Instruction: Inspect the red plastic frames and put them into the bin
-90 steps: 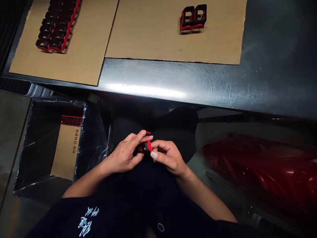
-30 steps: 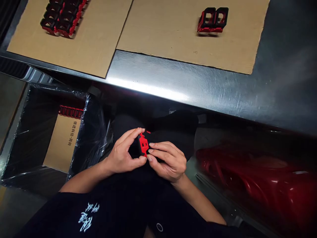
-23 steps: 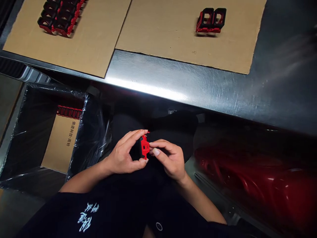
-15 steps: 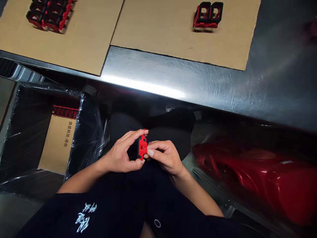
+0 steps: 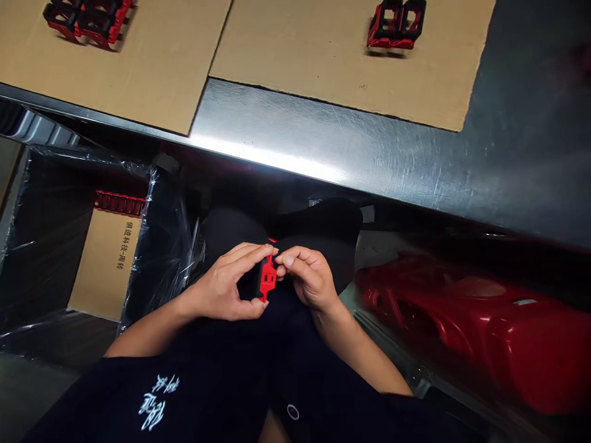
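Over my lap, my left hand (image 5: 231,283) grips a small red-and-black plastic part (image 5: 268,278) by its two ends, thumb below and fingers above. The red face with small square holes points up and to the right; the black side is toward my palm. My right hand (image 5: 311,277) is closed in a pinch at the part's upper right edge. Whether a tiny piece is between those fingertips is hidden. A small red bit (image 5: 272,240) shows just above the left fingertips.
Similar red-and-black parts stand on cardboard sheets on the metal table (image 5: 277,132): a pair (image 5: 396,26) at right, several (image 5: 90,21) at left. A plastic-lined bin (image 5: 168,246) at left holds cardboard (image 5: 104,264) and a row of red parts (image 5: 120,203). Large red glossy shapes (image 5: 530,344) lie right.
My right fingertips have moved up along the part from its middle and off its face. The left hand keeps its grip. The view has shifted slightly.
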The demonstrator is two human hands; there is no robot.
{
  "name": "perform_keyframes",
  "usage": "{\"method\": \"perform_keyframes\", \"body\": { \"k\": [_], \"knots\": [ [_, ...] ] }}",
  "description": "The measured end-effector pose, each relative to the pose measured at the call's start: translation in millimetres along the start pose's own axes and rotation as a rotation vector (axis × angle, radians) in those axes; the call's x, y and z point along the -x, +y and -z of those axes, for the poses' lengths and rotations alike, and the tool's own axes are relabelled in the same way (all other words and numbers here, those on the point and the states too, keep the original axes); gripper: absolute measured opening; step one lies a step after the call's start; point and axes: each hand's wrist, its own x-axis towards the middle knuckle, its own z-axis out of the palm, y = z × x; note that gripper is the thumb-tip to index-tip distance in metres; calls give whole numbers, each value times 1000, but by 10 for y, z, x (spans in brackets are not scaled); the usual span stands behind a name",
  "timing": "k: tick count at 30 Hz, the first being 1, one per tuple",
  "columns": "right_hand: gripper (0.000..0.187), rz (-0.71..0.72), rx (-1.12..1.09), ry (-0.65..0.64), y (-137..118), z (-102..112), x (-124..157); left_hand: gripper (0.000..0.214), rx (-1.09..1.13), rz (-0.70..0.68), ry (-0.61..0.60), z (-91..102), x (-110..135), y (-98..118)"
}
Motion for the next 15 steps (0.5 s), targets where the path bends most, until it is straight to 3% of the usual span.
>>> {"method": "perform_keyframes", "body": {
  "k": [3, 8, 15],
  "knots": [
    [28, 5, -14, 10, -6, -1, 15, 86, -44, 15, -4, 1, -7, 17],
    [27, 50, 21, -121, -70, -15, 95, 84, -109, 8, 22, -28, -13, 13],
    [25, 121, 104, -152, -93, -50, 151, 109, -292, -38, 87, -141, 41, -78]
  ]
}}
